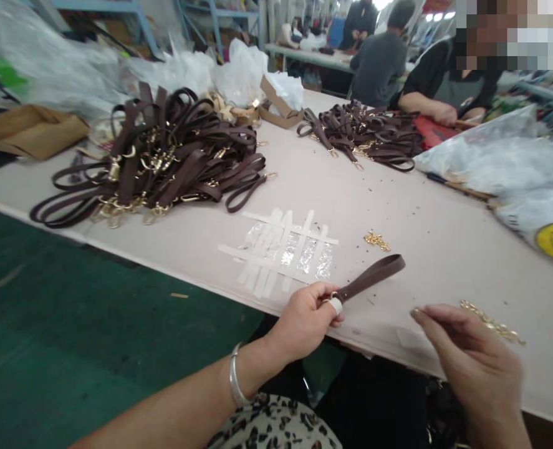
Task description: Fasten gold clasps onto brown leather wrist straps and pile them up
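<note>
- Leopard-print clothing (276, 425) at lap
- Left hand (304, 319) pinching brown wrist strap (374, 274)
- Right hand (479, 355) curled, grip unclear, beside gold hardware (495, 325) on counter (454, 262)

Workshop, strap goods: shared desk (449, 221); dark-brown wrist straps (196, 168), heaped in bulk, gold-coloured clasps (115, 169), ten o'clock; co-worker (466, 84), two o'clock; further workers (383, 67), one o'clock; blue shelving (98, 5), eleven o'clock.
</note>
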A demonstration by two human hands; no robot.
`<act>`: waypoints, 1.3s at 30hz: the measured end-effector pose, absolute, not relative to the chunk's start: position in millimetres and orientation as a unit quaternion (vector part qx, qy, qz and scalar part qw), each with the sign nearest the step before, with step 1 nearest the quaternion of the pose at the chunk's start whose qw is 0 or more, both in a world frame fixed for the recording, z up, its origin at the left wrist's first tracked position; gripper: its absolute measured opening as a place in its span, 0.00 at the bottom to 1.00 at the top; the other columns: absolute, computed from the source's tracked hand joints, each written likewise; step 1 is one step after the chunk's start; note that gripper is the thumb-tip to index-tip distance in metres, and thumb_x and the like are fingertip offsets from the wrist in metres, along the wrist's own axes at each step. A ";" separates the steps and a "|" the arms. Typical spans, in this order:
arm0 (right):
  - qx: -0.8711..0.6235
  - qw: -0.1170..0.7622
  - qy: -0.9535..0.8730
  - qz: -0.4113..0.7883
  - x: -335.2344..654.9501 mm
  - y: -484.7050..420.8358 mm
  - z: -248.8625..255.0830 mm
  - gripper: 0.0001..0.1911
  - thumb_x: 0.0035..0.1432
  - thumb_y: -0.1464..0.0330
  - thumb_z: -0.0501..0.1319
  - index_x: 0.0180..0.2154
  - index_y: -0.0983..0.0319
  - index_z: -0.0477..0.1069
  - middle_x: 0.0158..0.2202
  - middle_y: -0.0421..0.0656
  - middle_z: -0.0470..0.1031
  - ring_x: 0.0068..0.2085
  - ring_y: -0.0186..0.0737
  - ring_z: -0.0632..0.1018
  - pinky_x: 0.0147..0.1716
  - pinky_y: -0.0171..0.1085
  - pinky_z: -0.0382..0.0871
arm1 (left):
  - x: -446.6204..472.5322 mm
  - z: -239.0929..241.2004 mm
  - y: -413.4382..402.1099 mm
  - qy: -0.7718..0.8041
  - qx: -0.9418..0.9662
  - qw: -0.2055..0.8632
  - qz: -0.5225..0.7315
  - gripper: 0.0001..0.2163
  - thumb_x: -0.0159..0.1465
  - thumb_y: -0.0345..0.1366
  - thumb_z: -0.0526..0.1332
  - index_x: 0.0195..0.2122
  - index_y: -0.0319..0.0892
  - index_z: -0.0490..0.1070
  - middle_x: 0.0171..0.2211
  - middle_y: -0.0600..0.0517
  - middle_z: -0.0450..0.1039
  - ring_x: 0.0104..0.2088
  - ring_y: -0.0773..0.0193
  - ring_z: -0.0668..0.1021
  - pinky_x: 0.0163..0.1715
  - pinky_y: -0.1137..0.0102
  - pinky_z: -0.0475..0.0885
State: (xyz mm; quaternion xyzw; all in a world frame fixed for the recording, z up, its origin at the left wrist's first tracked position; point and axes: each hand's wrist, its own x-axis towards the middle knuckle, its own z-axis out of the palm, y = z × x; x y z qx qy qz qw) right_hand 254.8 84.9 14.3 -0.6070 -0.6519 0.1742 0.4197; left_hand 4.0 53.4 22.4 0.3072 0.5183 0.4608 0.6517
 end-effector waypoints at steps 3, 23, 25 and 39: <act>-0.518 0.426 -0.707 0.226 205.0 76.8 14.8 0.09 0.57 0.62 0.69 0.40 0.56 0.77 0.37 0.39 0.81 0.37 0.38 0.80 0.39 0.34 0.74 | 3.6 20.3 51.9 0.522 0.325 0.642 0.458 0.10 0.64 0.28 0.57 0.46 0.36 0.71 0.24 0.56 0.70 0.24 0.71 0.72 0.28 0.74 0.71; -0.341 0.330 -0.880 0.043 171.9 77.5 32.3 0.06 0.65 0.74 0.60 0.39 0.58 0.73 0.35 0.36 0.79 0.35 0.32 0.80 0.38 0.29 0.70 | 8.2 2.5 38.8 0.527 0.541 0.429 0.495 0.14 0.60 0.21 0.53 0.40 0.40 0.75 0.35 0.51 0.69 0.37 0.63 0.74 0.36 0.70 0.71; -0.338 0.321 -0.884 0.040 172.1 76.5 32.1 0.06 0.65 0.74 0.59 0.39 0.58 0.72 0.35 0.37 0.79 0.36 0.33 0.80 0.38 0.30 0.70 | 7.7 2.7 38.8 0.524 0.550 0.426 0.491 0.14 0.60 0.21 0.53 0.40 0.40 0.75 0.35 0.51 0.69 0.37 0.62 0.74 0.37 0.70 0.71; -0.423 0.266 -0.863 0.076 173.7 79.8 34.2 0.04 0.66 0.65 0.58 0.41 0.57 0.70 0.34 0.39 0.77 0.33 0.37 0.79 0.34 0.33 0.73 | 2.6 2.2 37.5 0.497 0.594 0.400 0.490 0.15 0.61 0.21 0.53 0.43 0.38 0.75 0.34 0.49 0.71 0.38 0.61 0.75 0.41 0.68 0.71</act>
